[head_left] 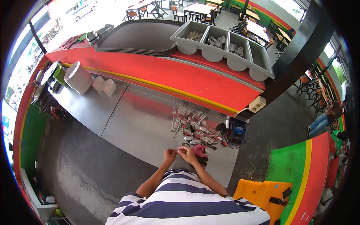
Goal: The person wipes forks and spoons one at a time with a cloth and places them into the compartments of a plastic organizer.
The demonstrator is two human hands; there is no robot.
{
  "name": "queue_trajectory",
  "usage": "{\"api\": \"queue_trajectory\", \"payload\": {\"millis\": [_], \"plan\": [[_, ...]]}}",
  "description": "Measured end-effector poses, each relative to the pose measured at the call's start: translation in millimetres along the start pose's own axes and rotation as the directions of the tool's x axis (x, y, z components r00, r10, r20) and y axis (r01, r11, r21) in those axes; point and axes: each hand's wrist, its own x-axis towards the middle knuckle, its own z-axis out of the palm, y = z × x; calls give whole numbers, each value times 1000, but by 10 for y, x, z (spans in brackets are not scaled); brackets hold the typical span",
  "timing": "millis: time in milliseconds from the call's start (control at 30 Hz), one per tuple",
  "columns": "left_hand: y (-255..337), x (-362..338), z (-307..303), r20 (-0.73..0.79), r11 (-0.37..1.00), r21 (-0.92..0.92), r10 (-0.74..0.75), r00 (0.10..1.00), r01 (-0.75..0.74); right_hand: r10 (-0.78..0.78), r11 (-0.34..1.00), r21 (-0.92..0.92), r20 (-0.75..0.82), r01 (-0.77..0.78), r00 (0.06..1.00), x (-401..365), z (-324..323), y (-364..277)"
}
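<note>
- Mostly, the thing in hand is the pile of forks and spoons, which lies loose on the steel table, just beyond both hands and near its right end.
- Each piece looks to be stiff, thin metal: light singly, smooth, and probably slippery if wet. It is not fragile, but the pieces are tangled, so lifting one may drag others along.
- The handle is the best place to grip, pinched near its middle and away from the tines.
- A dark pink cloth is bunched just beside the pile. It is soft and limp and can be gripped anywhere.
- The left hand is raised over the table's near edge with its fingers curled in. Whether it pinches anything is too small to tell.
- The right hand sits almost against the left, fingers likewise curled, with the cloth right at its far side. I cannot tell whether it grips the cloth or only rests by it.
</note>
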Motion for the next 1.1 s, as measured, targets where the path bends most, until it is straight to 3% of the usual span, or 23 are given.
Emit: {"api": "queue_trajectory", "payload": {"millis": [33,67,200,333,433,533,867,1033,1100], "plan": [[-102,1,-83,-13,998,10,-68,998,68,113,993,21,106,-116,988,11,-6,-18],[-172,89,-127,-28,999,45,-27,999,28,220,972,30,211,-231,952,34,-18,-32],[-101,586,-277,-70,993,97,77,995,-70,273,946,163,75,-282,959,372,61,-56],[81,1091,-287,-137,950,225,252,958,-218,303,945,138,-15,-298,953,509,239,-99],[229,1391,-293,-59,890,332,350,935,-312,362,915,212,-53,-344,931,490,416,-67],[391,1507,-287,45,881,407,245,969,-242,403,893,257,-86,-370,911,465,577,0],[356,1531,-357,54,860,472,190,980,-193,472,866,318,-265,-386,841,692,884,48],[218,1531,-735,230,829,529,63,971,-179,472,874,276,-287,-399,834,714,1085,40],[118,1459,-858,295,831,528,13,955,-175,457,889,182,-299,-420,838,692,1142,28]]}}
